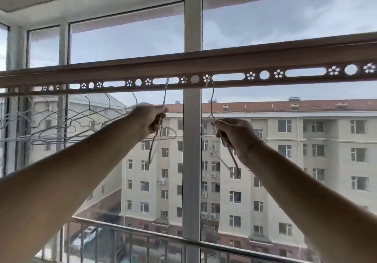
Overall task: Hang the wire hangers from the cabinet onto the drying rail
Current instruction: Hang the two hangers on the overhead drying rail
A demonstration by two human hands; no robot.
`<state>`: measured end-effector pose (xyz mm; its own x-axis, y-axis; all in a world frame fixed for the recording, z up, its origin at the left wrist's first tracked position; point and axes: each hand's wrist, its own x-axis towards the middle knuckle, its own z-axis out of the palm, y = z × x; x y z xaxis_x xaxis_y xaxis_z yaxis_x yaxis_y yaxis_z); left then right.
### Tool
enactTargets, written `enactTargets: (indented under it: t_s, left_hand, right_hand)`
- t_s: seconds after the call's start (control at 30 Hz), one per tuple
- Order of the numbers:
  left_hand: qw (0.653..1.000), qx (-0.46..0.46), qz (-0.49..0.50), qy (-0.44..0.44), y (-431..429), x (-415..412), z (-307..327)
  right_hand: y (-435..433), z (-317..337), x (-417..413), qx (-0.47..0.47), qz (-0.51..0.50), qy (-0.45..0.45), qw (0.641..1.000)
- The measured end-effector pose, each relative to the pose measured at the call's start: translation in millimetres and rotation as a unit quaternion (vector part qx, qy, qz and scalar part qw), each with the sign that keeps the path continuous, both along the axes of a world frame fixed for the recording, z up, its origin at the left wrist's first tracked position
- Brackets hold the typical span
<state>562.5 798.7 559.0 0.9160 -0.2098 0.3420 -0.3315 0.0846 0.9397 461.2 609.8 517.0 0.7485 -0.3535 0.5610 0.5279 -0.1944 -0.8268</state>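
The drying rail point(224, 58), a long bar with slots and flower-shaped holes along its lower strip, crosses the view overhead. My left hand point(150, 120) grips a thin wire hanger point(164, 95) whose hook reaches up into a slot of the rail. My right hand point(234, 134) grips a second wire hanger point(212, 97); its hook sits at a flower hole just right of the window post. Several more wire hangers point(85, 120) hang from the rail to the left. The cabinet is out of view.
A large window with a white vertical post point(192, 160) stands right behind the rail. A metal railing point(142, 234) runs along the bottom of the glass. Apartment buildings show outside.
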Motion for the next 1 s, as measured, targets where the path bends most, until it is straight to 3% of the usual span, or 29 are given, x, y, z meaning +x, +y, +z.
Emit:
enactTargets:
  t_s: [0.4, 1.0]
  left_hand:
    - [1.0, -0.026, -0.005, -0.007, -18, 62, 21]
    - [1.0, -0.026, -0.013, 0.002, -36, 106, 5]
  right_hand:
    - [-7, 35, 80, -0.038, -0.06, 0.008, 0.997]
    - [-29, 26, 128, -0.003, -0.042, 0.052, 0.998]
